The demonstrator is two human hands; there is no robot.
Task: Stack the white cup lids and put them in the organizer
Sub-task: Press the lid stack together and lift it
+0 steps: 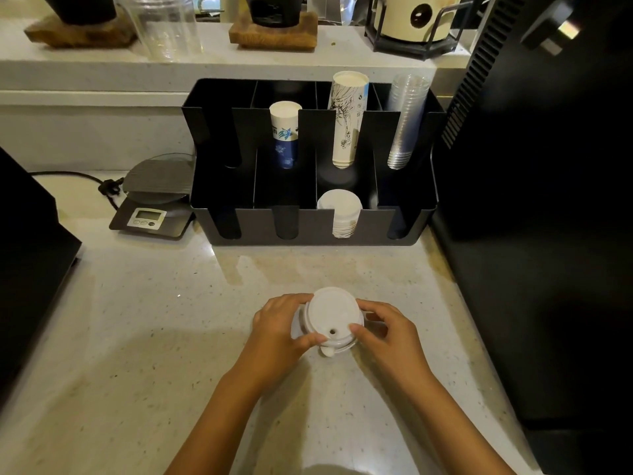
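A short stack of white cup lids (329, 315) sits on the speckled counter in front of me, the top lid showing its sip hole. My left hand (281, 323) grips the stack's left side and my right hand (383, 329) grips its right side. Beyond it stands the black organizer (310, 225). Its front row holds another stack of white lids (339, 210) in the third compartment from the left. The back row holds paper cups (285, 132), taller paper cups (347, 118) and clear plastic cups (407, 121).
A small digital scale (154, 204) with a cord sits left of the organizer. A tall black machine (541, 200) stands along the right edge, and another black box (30, 255) at the left. A raised shelf behind carries wooden bases and clear cups.
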